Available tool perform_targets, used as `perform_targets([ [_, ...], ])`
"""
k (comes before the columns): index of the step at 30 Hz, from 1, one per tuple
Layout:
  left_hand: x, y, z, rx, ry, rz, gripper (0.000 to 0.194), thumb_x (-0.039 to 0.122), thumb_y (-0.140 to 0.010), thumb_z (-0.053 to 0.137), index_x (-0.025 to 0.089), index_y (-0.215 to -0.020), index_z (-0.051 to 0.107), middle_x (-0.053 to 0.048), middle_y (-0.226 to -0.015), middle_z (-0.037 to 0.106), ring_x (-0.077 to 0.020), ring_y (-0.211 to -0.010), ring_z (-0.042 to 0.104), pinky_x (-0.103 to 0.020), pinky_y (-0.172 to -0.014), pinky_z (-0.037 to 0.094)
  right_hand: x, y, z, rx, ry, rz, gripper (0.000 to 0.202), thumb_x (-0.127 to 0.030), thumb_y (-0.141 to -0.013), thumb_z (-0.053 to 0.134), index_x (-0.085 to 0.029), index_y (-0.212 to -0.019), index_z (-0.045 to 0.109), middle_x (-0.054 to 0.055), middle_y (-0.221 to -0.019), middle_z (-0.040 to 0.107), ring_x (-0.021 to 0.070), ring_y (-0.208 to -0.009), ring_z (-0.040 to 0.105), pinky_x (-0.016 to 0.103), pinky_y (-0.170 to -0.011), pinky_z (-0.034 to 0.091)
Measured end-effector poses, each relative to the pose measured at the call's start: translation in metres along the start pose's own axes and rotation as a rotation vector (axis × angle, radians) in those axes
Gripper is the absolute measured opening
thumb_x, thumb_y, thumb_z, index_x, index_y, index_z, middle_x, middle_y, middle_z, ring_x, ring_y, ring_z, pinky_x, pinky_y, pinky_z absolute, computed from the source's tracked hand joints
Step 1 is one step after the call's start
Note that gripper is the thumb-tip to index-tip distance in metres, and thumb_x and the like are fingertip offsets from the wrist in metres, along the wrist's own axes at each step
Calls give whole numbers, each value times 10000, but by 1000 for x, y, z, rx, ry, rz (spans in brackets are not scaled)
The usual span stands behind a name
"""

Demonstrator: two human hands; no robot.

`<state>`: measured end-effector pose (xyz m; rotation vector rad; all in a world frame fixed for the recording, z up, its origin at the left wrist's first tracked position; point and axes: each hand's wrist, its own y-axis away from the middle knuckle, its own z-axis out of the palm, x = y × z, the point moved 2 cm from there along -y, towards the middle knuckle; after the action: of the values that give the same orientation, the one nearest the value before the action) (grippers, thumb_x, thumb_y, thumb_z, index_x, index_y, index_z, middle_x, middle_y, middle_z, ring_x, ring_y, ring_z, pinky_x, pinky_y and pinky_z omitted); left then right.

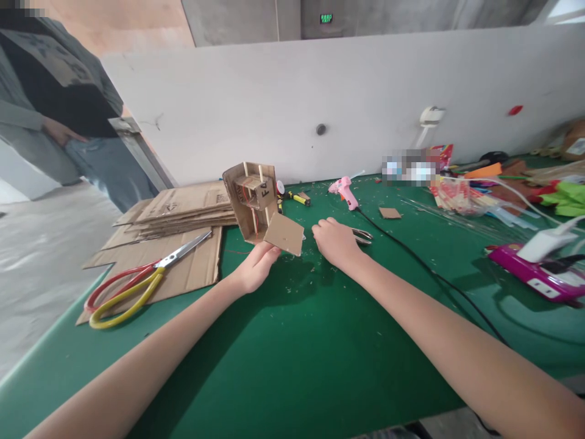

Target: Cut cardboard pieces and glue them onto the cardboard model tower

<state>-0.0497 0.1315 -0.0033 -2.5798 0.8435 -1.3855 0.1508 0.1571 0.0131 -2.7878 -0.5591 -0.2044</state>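
My left hand (pixel 261 268) is closed on the lower edge of a small square cardboard piece (pixel 284 235), holding it tilted above the table. Just behind that piece stands a cardboard box frame (pixel 237 201) with wooden sticks across its open side and lettering on an inner part. My right hand (pixel 336 242) is curled low over the table, to the right of the square piece. Its fingertips are turned away, so whatever they grip is hidden. Metal handles, seemingly of pliers (pixel 363 236), show just beyond its right side.
Large scissors (pixel 159 265) lie on stacked cardboard sheets (pixel 183 204) at left. A pink glue gun (pixel 345 192) trails a black cord rightward. A purple power strip (pixel 537 271) sits at right, near craft sticks (pixel 461 198). A person (pixel 68 103) stands beyond the table's left side.
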Motion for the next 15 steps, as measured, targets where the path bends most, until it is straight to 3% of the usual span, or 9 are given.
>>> perform_targets([
  [7,3,0,2,-18,30,54,469,539,-945,281,171,-886,565,-58,-810,560,-204,-791,515,-333,-846,427,-1,-2,7,5,8,-51,207,-41,-883,419,-70,-983,597,171,-975,629,273,-942,554,334,-737,424],
  [15,2,-1,6,19,69,30,467,578,-939,265,187,-820,491,-20,-743,472,-154,-670,421,-271,-652,389,1,-5,7,-28,-52,-64,231,-54,-907,398,-106,-961,617,141,-951,649,234,-901,589,300,-727,434],
])
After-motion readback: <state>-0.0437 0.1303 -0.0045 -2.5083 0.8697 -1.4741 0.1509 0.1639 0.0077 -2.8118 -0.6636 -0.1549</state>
